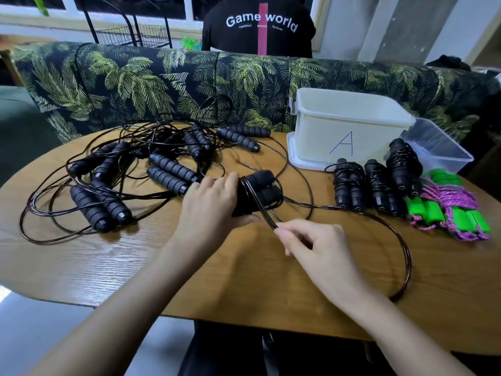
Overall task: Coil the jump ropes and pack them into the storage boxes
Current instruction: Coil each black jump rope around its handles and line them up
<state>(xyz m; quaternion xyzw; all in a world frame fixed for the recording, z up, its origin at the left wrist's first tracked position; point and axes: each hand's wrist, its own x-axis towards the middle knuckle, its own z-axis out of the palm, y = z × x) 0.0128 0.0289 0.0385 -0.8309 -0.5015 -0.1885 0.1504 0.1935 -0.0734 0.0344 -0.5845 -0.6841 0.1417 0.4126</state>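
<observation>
Table (81,267) carries everything. Box marked A (349,126) stands open rear right, three wound black ropes (376,183) just beside it awaiting packing. Loose tangle of ropes (122,172) left. Centre: left hand (211,204), fingers curled round the paired handles (261,189), I judge as winding core; right hand (320,248) pinches the cord (264,215) taut to lay the next turns tight

Jump-rope handles (267,185) half under left hand (214,202)

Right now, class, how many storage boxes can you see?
2: the white box marked A at the table's far right, and a clear box just right of it.
</observation>
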